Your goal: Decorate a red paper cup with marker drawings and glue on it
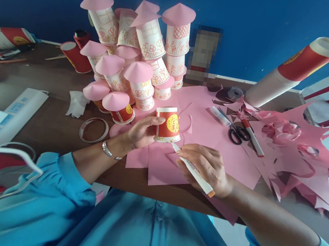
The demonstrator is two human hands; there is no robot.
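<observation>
The left hand (144, 131) pinches a red paper cup (167, 125) by its left side; the right hand (208, 164) pinches a white marker (198, 176), tip at the cup's near edge. Beyond, on the dark table (56, 110), a large cluster of decorated cups (149, 46) wears pink cones and looks largely complete. Pink paper (239, 166) spreads right. The 1 held cup seems partway: small marks along its near band, 0 cones on top.

One bracelet (106, 148), one pair of scissors (234, 136), one power strip (18, 115), and yes, two tape rolls (81, 129) (236, 94) were there!
</observation>
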